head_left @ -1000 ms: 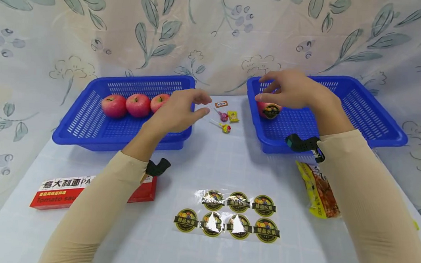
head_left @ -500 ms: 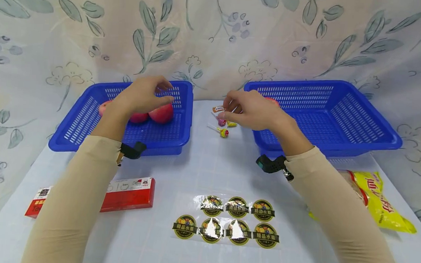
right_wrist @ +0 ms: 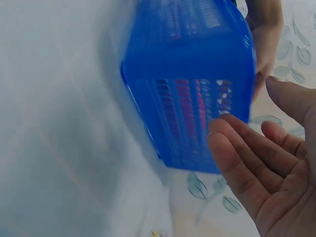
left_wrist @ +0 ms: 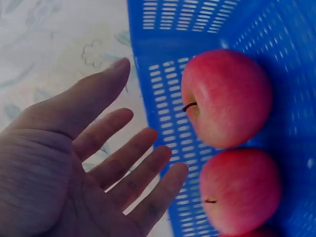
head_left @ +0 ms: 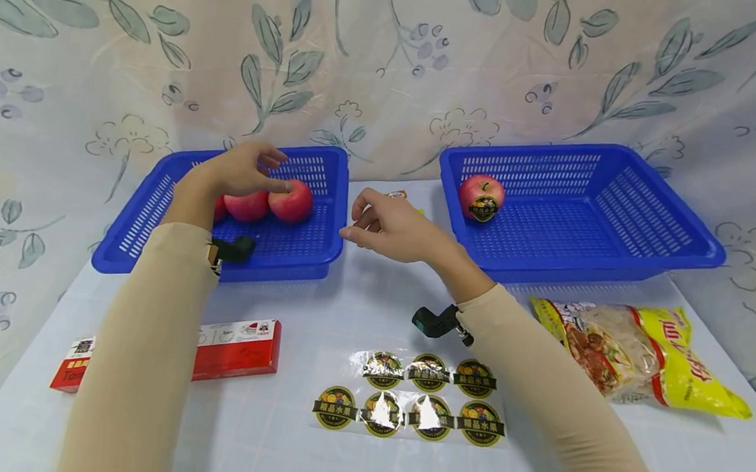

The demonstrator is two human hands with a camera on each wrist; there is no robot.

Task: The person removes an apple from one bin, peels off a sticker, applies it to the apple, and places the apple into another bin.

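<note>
My left hand [head_left: 243, 168] hovers over the left blue basket [head_left: 274, 252], above its red apples [head_left: 291, 201]. In the left wrist view its fingers spread loosely beside two apples [left_wrist: 227, 98], holding nothing. My right hand [head_left: 391, 226] is just right of that basket's near-right corner, and the right wrist view has its bare, relaxed fingers [right_wrist: 239, 173] in front of the basket's end wall. At the left end of the right blue basket [head_left: 582, 257] sits one apple [head_left: 481, 197] with a round black-and-gold sticker [head_left: 484, 209] on its side.
A clear sheet of round stickers [head_left: 429, 412] lies at the front middle. A red-and-white pasta box [head_left: 237, 350] lies left, partly behind my left sleeve. A yellow food bag [head_left: 641, 357] lies right. Candy [head_left: 396, 193] at the back is mostly hidden by my right hand.
My right hand has moved left from over the right basket, across the candies, to the left basket's side. My left hand has moved left over the left basket's apples.
</note>
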